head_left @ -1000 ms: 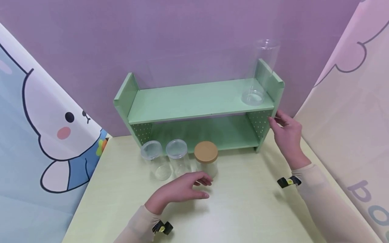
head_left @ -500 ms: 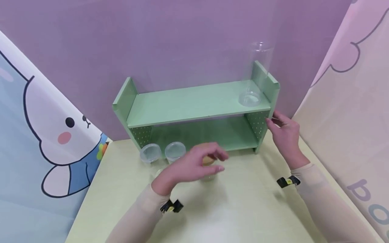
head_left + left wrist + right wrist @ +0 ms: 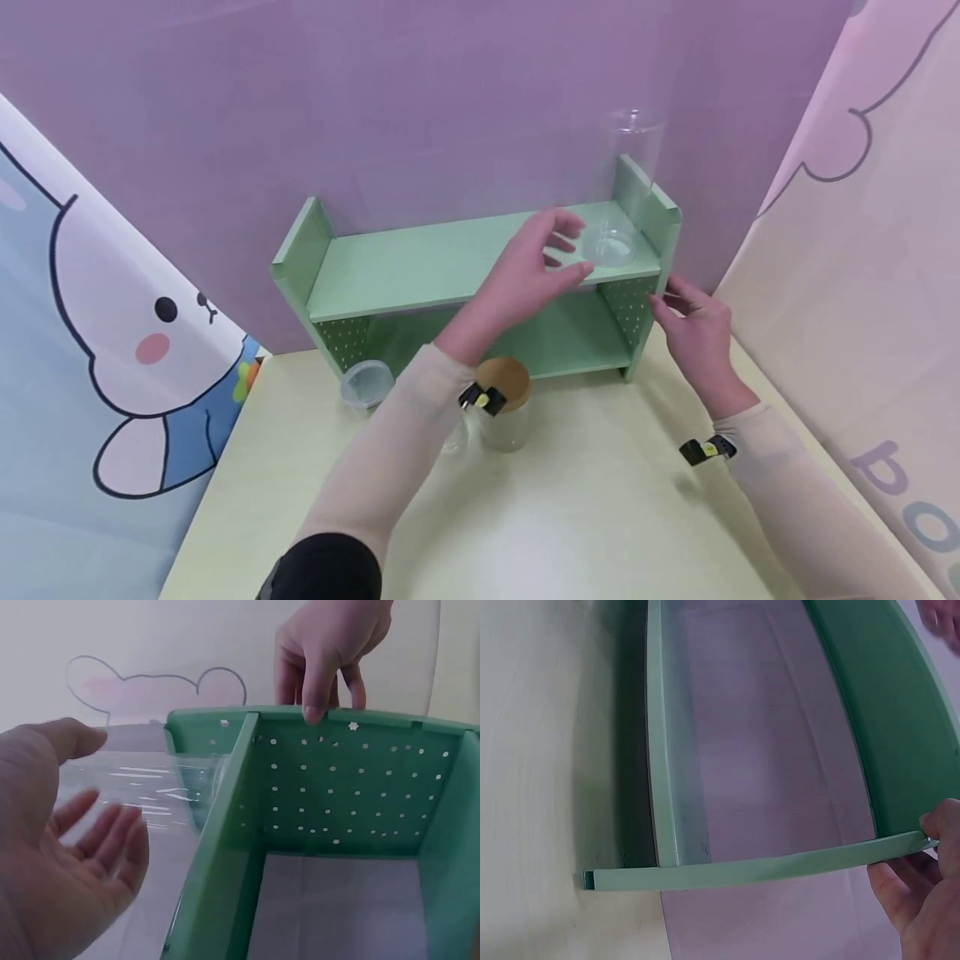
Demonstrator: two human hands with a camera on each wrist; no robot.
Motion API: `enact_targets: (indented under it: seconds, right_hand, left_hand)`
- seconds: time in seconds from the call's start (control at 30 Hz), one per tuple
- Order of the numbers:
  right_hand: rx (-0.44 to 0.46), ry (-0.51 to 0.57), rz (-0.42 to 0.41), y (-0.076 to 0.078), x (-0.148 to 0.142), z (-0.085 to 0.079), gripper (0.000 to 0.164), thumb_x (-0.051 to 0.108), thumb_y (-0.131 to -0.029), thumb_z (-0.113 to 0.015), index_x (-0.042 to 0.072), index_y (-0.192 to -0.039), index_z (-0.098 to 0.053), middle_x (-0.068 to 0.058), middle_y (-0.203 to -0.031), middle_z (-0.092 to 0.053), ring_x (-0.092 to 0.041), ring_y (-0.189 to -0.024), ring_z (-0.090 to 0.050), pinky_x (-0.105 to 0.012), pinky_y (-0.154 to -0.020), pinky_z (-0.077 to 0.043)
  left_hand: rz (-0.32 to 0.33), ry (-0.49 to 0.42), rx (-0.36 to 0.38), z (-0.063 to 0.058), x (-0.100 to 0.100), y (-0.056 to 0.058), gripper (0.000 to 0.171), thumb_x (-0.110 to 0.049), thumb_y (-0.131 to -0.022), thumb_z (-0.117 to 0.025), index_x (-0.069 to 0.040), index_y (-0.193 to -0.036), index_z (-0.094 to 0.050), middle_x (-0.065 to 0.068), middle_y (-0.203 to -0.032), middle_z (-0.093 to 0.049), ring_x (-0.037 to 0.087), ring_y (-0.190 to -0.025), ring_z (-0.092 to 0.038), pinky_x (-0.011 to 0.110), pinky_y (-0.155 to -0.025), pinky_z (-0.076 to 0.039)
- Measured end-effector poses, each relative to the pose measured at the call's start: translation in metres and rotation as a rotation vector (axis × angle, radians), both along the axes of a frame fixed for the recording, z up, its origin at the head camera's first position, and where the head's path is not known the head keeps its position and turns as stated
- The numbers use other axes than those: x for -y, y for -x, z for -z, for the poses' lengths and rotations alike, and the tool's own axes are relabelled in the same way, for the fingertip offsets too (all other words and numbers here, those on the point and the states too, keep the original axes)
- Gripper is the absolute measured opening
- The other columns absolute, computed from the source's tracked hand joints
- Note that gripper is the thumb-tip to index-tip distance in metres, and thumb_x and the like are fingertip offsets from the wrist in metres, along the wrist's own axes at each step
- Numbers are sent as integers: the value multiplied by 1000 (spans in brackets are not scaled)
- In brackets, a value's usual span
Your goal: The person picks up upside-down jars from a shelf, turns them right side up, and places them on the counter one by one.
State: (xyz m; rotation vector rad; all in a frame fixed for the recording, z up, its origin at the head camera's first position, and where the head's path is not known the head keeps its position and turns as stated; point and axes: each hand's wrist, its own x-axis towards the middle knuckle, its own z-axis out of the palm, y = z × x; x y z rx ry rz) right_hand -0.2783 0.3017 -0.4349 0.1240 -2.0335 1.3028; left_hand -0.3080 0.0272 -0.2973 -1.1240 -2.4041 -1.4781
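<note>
A green two-tier shelf [image 3: 405, 271] stands against the purple backdrop. On the right end of its upper board is a tall clear cylindrical jar [image 3: 611, 247], upright. My left hand [image 3: 534, 260] hovers over that board just left of the jar, fingers curved and thumb apart, holding nothing. The left wrist view shows a gap between this hand [image 3: 67, 847] and the jar [image 3: 161, 791]. My right hand [image 3: 699, 337] pinches the shelf's right side panel by its front edge. In the right wrist view its thumb lies on the inner face and the fingers on the outer one.
In front of the shelf, on the pale table [image 3: 570, 500], stand a jar with a brown lid [image 3: 506, 425] and a clear-lidded jar [image 3: 367, 383]. My left forearm mostly hides another clear jar [image 3: 455, 439] between them. Printed cloths [image 3: 150, 333] hang at both sides.
My left hand has risen from near the table, passing over the brown-lidded jar, up and right to the tall jar on the upper board. The right hand has kept its hold on the side panel.
</note>
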Motion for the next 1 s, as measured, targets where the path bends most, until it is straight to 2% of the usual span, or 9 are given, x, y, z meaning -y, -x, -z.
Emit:
enact_targets:
  seconds: [0.2,0.33,0.6,0.8,1.0]
  right_hand:
    - [2,1,-2,3,0,2,39,3,-101,-79,11,-139,-78,-18,-126,-79,14,-94,-69,-8,-84,-57]
    - [8,-8,8,4,0,3,40,5,-102,-79,13,-140,-77,-16,-127,-79,15,-94,-68,-8,-84,-57]
    - [-11,-10,-13,8,2,3,41,2,-101,-79,12,-141,-77,-17,-126,-80,13,-98,-69,-9,-85,-57]
    - [-21,-47,-6,10,1,6,41,3,-103,-77,14,-143,-76,-16,-130,-78,16,-99,-68,-9,-85,-57]
    - [-27,-66,-2,12,1,6,41,4,-103,-76,15,-143,-76,-17,-130,-78,18,-100,-67,-8,-85,-56]
  left_hand:
    - [-150,55,73,-12,-27,24,85,-35,-98,-87,-17,-166,-38,1,-156,-51,14,-141,-54,33,-111,-54]
    - [-190,50,96,-16,-37,34,99,-40,-94,-90,-24,-172,-29,0,-162,-46,9,-145,-49,33,-114,-52]
    - [-172,18,164,-14,-52,47,109,-32,-91,-94,-30,-174,-24,2,-166,-43,14,-147,-51,34,-113,-53]
    - [-163,34,161,-8,-58,53,112,-28,-92,-94,-32,-175,-19,3,-168,-43,15,-146,-52,35,-114,-53]
    - [-146,43,153,-5,-61,55,113,-27,-94,-92,-35,-175,-14,8,-164,-51,17,-146,-55,35,-113,-54]
